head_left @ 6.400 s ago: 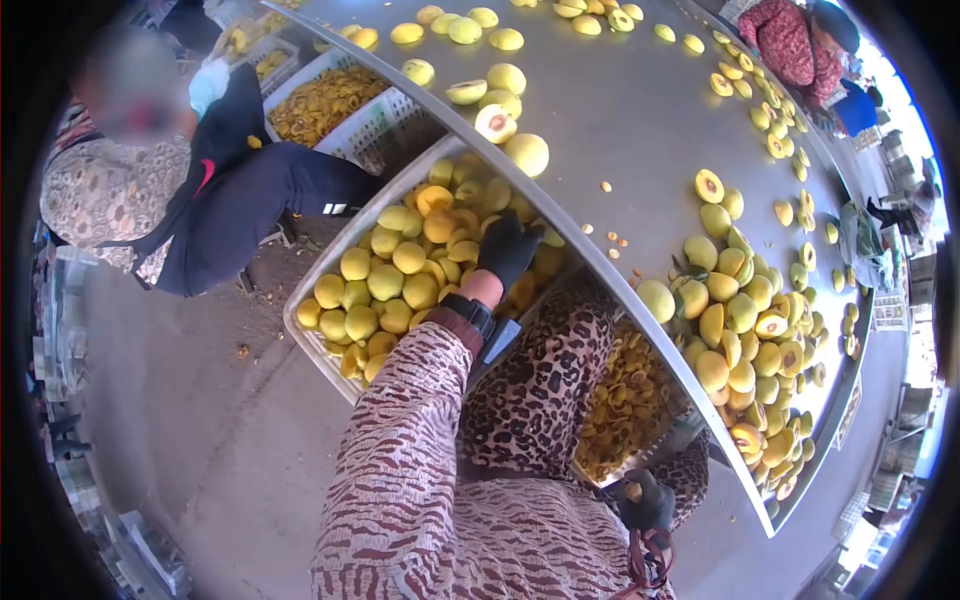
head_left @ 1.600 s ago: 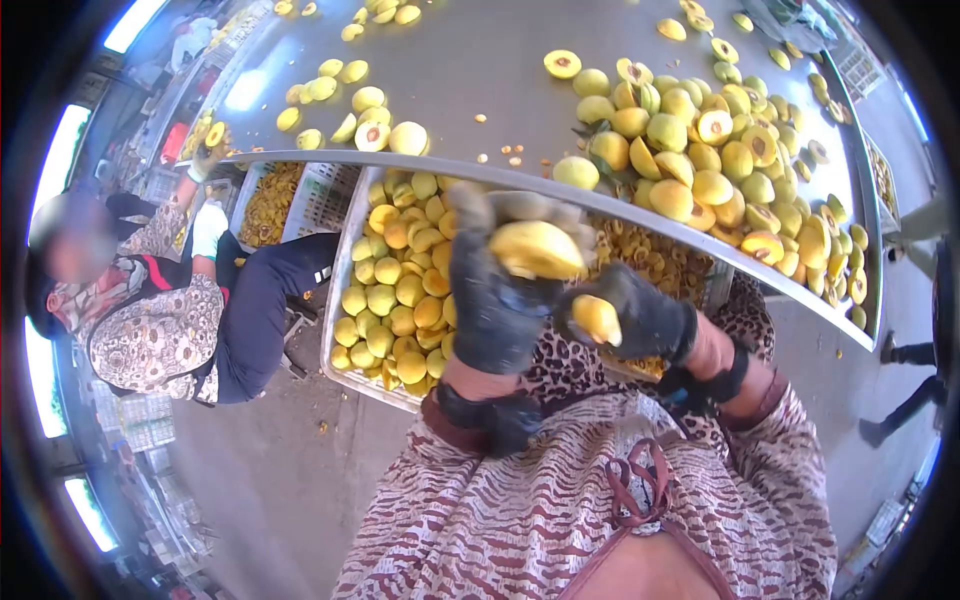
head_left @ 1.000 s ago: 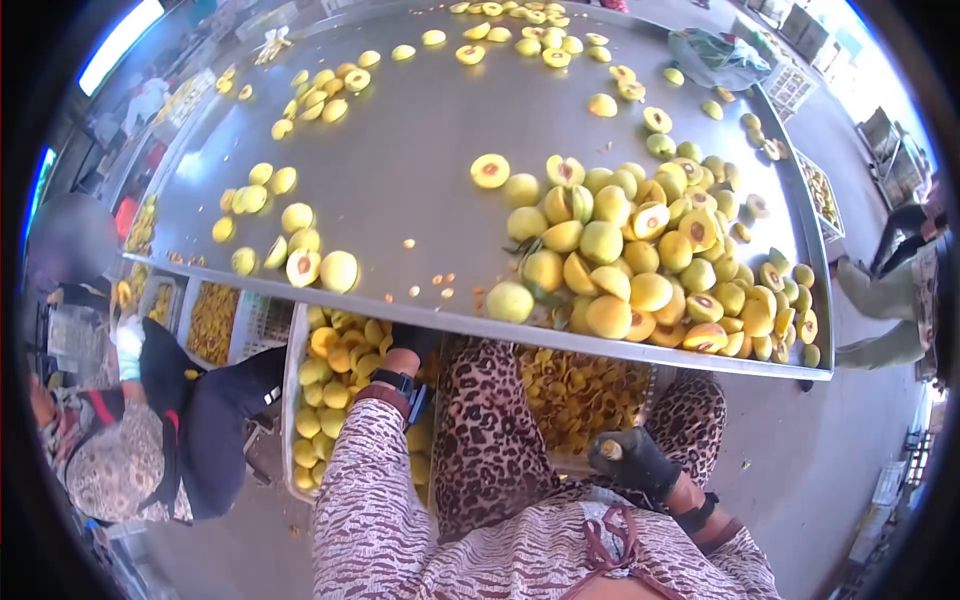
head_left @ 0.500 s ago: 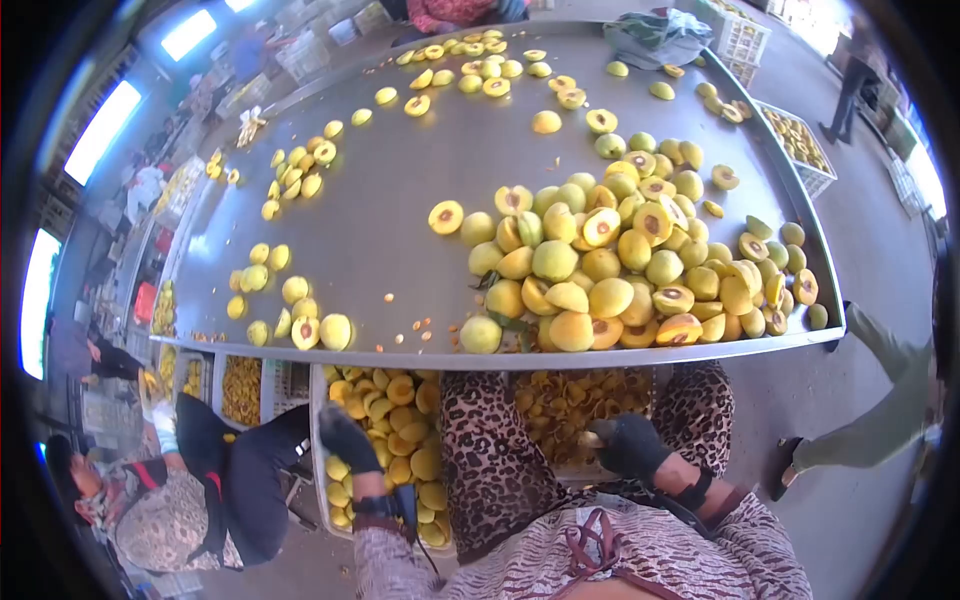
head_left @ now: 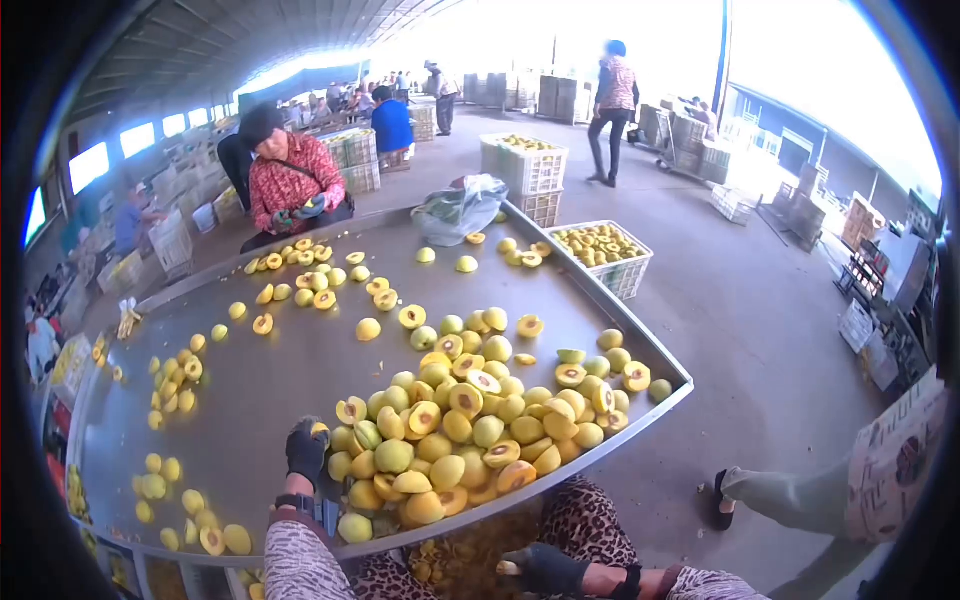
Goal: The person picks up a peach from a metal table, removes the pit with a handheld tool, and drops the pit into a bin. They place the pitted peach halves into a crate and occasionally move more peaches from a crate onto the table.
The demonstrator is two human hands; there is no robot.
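Fingers of the left hand [head_left: 306, 452] bend at a fruit [head_left: 320, 429], those of the right hand [head_left: 548, 571] fold inward, any pinch unclear; probably light and bruisable, it suits a skin-side hold.

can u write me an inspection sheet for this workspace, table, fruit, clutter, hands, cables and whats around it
surface: metal table with a raised rim, bare metal showing between fruit
job's things: fruit heap along the near edge, many pieces halved with cut faces showing; more fruit scattered across the table
clutter: crumpled plastic bag at the far corner
left hand: dark glove, at the heap's left end; grip unclear
right hand: dark glove, low in front of the body, away from the heap; grip unclear
cables: nothing seen
surroundings: fruit-filled crate beside the table, stacked crates beyond, person in a red patterned top across the table
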